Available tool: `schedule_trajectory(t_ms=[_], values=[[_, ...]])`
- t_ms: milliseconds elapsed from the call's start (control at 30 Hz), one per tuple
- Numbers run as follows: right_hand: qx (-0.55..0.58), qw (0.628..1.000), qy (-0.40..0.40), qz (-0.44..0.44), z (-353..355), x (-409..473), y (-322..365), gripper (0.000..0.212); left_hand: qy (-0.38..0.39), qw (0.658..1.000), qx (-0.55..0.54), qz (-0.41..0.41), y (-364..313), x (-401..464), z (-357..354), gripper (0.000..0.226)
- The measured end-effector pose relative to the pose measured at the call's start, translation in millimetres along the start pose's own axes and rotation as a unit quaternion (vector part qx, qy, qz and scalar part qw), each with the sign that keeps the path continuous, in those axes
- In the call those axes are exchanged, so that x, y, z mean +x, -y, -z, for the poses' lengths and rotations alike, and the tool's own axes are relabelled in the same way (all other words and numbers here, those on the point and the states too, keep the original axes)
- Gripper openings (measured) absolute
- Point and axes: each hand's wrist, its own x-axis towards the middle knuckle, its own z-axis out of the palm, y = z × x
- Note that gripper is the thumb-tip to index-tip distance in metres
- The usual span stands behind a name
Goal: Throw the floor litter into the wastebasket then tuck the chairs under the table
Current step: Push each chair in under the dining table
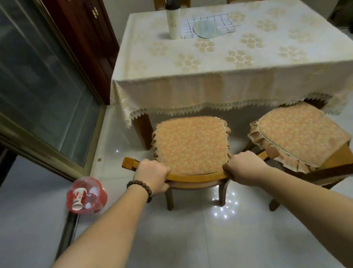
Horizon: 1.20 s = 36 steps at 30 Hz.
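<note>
At the near edge of the table (239, 82), two cushioned chairs. Left hand (152, 177) and right hand (244, 167) both grip the curved wooden top rail (196, 177) of the nearer chair (192, 145), fingers curled tight round it, one at each end. Its seat front sits just short of the tablecloth fringe, not under it. Second chair (298, 132) to the right, angled, its far corner just below the hanging cloth. Wastebasket (86, 196), red with a clear liner, stands on the floor to the left by the sliding door frame; a paper cup (77, 199) and white scraps lie inside. Bead bracelet (140, 188) on left wrist. On the table: tall tumbler (173, 20), round plate (207, 29) on a checked cloth (209, 24).
</note>
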Motion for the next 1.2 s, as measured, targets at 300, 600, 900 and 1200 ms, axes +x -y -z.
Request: schedule_trajectory(t_ms=[300, 600, 900, 1200], values=[[-0.027, 1.0, -0.013, -0.001, 35, 87, -43, 0.012, -0.006, 1.0, 0.003, -0.002, 66, 76, -1, 0.034], [-0.01, 0.999, -0.042, 0.023, 53, 180, -139, 0.008, 0.015, 1.0, 0.023, 0.009, 115, 198, 7, 0.032], [-0.008, 0.997, -0.058, 0.052, 81, 258, -204, 0.005, 0.032, 0.999, 0.011, 0.032, 160, 283, 15, 0.034], [0.011, 0.995, -0.091, 0.05, 90, 311, -225, 0.006, 0.038, 0.999, 0.01, 0.021, 207, 331, 21, 0.031]])
